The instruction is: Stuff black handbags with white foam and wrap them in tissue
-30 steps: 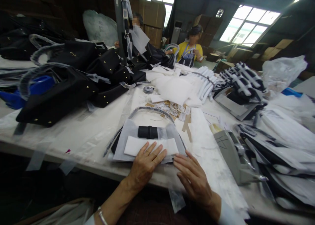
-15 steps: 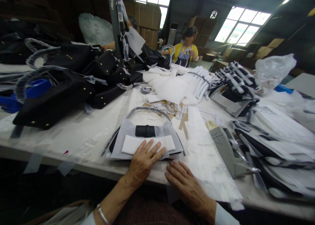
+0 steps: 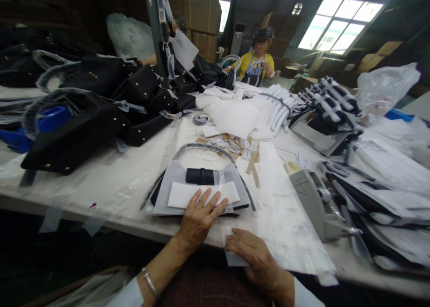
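Observation:
A handbag (image 3: pixel 242 188) lies flat in front of me, faced with thin pale sheeting, its handle (image 3: pixel 204 146) wrapped in clear film. Its short black strap piece (image 3: pixel 200 176) shows in the middle. Below that is a folded white foam pad (image 3: pixel 179 194), and my left hand (image 3: pixel 198 217) rests on it with fingers spread. At the table's front edge, right of the bag, my right hand (image 3: pixel 257 255) has its fingers closed on a strip of clear tape (image 3: pixel 235 259) that hangs over the edge. The right thumb is mostly hidden.
Black bags (image 3: pixel 77 132) are piled at the left. A tape dispenser (image 3: pixel 314 204) stands right, beside stacked wrapped pieces (image 3: pixel 386 208). Paper tags (image 3: pixel 231 144) and white sheets (image 3: pixel 231 116) lie beyond the bag. More tape strips (image 3: pixel 94 224) hang from the front edge. A co-worker (image 3: pixel 257 65) is across the table.
My right hand has gone from lying flat at the table edge to curled fingers gripping the tape strip. The left hand stays on the foam pad. The view has shifted slightly.

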{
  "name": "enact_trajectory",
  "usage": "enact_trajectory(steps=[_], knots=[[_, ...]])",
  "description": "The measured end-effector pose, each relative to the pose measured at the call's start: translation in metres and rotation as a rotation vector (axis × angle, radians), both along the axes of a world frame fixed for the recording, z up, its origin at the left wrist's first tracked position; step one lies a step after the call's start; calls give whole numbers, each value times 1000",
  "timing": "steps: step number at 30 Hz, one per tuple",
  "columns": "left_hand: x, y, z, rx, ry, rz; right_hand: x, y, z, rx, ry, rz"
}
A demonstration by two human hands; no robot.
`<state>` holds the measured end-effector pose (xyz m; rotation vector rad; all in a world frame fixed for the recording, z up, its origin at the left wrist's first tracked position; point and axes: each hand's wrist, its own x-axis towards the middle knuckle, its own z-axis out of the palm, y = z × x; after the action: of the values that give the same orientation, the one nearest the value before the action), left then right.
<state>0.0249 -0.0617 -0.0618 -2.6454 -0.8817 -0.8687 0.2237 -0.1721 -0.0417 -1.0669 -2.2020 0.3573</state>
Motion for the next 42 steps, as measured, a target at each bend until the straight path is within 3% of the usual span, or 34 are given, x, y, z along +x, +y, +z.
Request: enact_trajectory(steps=[7, 12, 17, 22, 25, 29, 35, 42], knots=[[1, -2, 2, -20, -23, -3, 3, 39, 46, 130, -155, 93], [2, -2, 2, -36, -59, -7, 6, 69, 59, 151, -236, 87], [3, -2, 8, -129, -151, -18, 7, 80, 58, 95, -267, 66], [2, -6, 24, -333, -207, -45, 9, 90, 58, 63, -343, 38], [2, -6, 31, -362, -227, -51, 13, 100, 58, 12, -360, 48], [8, -5, 29, -369, -299, -13, 19, 114, 52, -106, -276, 27], [20, -2, 23, -312, -416, 75, 16, 141, 40, -350, 32, -76], [24, 1, 23, -299, -441, 105, 10, 151, 26, -331, 41, -161]])
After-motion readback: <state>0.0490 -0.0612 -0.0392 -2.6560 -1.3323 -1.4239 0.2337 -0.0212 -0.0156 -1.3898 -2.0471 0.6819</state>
